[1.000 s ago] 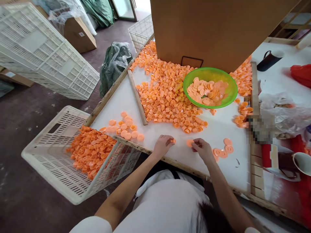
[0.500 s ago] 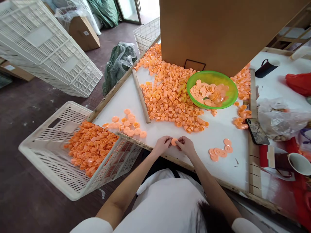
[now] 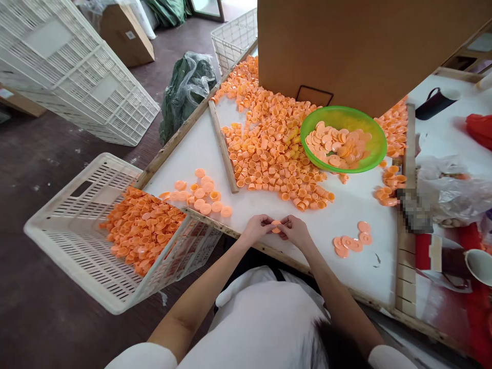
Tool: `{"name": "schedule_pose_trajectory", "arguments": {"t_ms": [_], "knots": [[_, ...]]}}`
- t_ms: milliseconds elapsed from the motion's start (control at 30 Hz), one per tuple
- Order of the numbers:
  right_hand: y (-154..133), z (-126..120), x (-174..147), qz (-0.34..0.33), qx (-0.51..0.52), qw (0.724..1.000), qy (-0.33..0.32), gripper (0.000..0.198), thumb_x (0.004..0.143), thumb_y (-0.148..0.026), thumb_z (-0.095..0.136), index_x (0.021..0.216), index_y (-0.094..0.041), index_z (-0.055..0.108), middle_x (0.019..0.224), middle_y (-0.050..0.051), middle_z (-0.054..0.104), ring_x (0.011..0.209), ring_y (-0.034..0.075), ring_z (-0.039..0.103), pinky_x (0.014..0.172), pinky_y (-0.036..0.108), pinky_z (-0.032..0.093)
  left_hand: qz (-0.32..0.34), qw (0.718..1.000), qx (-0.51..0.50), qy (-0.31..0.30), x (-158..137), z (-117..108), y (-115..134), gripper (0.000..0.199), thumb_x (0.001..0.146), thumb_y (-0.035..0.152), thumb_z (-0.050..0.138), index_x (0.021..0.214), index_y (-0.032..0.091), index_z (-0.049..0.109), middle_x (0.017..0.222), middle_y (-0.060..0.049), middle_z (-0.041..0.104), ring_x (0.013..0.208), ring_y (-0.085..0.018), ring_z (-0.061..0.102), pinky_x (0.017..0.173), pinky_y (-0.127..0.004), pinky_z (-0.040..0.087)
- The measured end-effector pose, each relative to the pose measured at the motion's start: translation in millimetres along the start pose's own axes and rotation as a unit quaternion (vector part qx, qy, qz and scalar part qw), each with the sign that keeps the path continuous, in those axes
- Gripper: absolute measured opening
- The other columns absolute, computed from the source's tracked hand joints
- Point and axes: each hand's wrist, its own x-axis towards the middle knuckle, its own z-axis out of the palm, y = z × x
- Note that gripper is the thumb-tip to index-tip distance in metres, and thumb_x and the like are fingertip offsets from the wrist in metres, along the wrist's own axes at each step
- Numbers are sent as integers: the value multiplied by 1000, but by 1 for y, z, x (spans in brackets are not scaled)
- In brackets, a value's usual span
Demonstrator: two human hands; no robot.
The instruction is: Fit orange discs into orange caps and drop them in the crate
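Between my fingertips, just above the table's front edge, is a small round orange plastic disc (image 3: 275, 226). My left hand (image 3: 258, 228) pinches its left side and my right hand (image 3: 294, 229) its right side. Loose orange discs (image 3: 351, 243) lie to the right of my hands, and another scatter of discs (image 3: 205, 197) lies to the left. Beyond my hands spreads a heap of small orange cups (image 3: 269, 148). A green bowl (image 3: 342, 165) holding more flat discs stands at the heap's right side.
A white crate (image 3: 82, 256) with orange pieces stands at the table's left edge. A wooden strip (image 3: 225, 148) borders the heap. Behind it rises a large cardboard box (image 3: 346, 46). On the right are a phone (image 3: 415, 210), a dark mug (image 3: 438, 104) and a plastic bag (image 3: 453, 187).
Both hands still pinch the disc; the left fingers now reach further over it and less of its face shows. The camera view has shifted slightly.
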Motion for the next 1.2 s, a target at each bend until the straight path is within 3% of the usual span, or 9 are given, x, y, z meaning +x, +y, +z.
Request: {"name": "schedule_pose_trajectory", "arguments": {"t_ms": [300, 433, 500, 600, 733, 833, 1033, 1133, 1200], "knots": [[0, -2, 6, 31, -22, 999, -13, 13, 79, -34, 59, 80, -23, 52, 69, 3, 68, 58, 18, 65, 52, 29, 53, -48, 997, 52, 29, 5, 6, 10, 13, 70, 25, 67, 75, 14, 61, 62, 0, 63, 54, -11, 58, 53, -21, 47], [-7, 1, 15, 46, -60, 997, 25, 14, 86, -37, 47, 92, -24, 48, 62, 1, 66, 45, 17, 60, 44, 28, 48, -18, 994, 74, 73, 11, 11, 18, 10, 80, 27, 56, 82, 17, 56, 69, 0, 65, 50, -9, 56, 52, -21, 46], [-8, 0, 15, 48, -49, 998, 6, 16, 87, -39, 46, 94, -24, 46, 62, 1, 66, 45, 16, 59, 44, 28, 47, -30, 996, 59, 53, 12, 11, 20, 10, 80, 27, 56, 82, 17, 55, 69, 0, 65, 51, -10, 58, 52, -22, 47], [-4, -5, 9, 19, -27, 999, -23, 18, 84, -40, 51, 90, -24, 47, 71, 2, 68, 52, 15, 62, 49, 26, 49, -52, 998, 29, 21, 9, 8, 19, 14, 75, 28, 62, 77, 16, 55, 65, 0, 64, 55, -13, 62, 53, -24, 50], [3, -5, 0, -60, -108, 992, -11, 21, 77, -40, 60, 86, -23, 51, 69, -1, 66, 57, 14, 61, 55, 25, 46, -64, 998, -11, 21, 0, 8, 13, 18, 70, 28, 68, 73, 15, 55, 63, 0, 64, 58, -13, 63, 57, -24, 51], [3, -1, -1, -76, -153, 985, 12, 18, 76, -36, 61, 84, -23, 51, 67, -2, 65, 59, 14, 59, 55, 25, 43, -95, 994, -45, 25, -1, 9, 12, 19, 69, 25, 69, 71, 14, 55, 61, -1, 64, 56, -13, 63, 57, -25, 52], [-5, -3, 1, -44, -119, 992, -14, 18, 74, -33, 65, 82, -23, 51, 65, -2, 65, 57, 14, 60, 54, 24, 45, -113, 993, -36, 20, 3, 5, 16, 22, 66, 25, 74, 72, 13, 56, 59, -1, 64, 54, -13, 63, 54, -25, 51], [-9, -8, 7, 5, -64, 996, -54, 22, 76, -39, 64, 81, -22, 52, 66, 1, 67, 54, 14, 62, 50, 24, 47, -105, 994, -25, 17, 2, 4, 14, 22, 68, 28, 73, 74, 13, 57, 63, -2, 66, 56, -14, 64, 55, -24, 51], [-12, -8, 14, 40, -59, 996, -45, 23, 77, -41, 62, 78, -20, 52, 63, 2, 67, 51, 14, 62, 47, 23, 47, -98, 995, -26, 13, 3, 4, 12, 20, 70, 28, 70, 74, 14, 56, 65, -3, 67, 57, -14, 64, 56, -25, 52]]}}
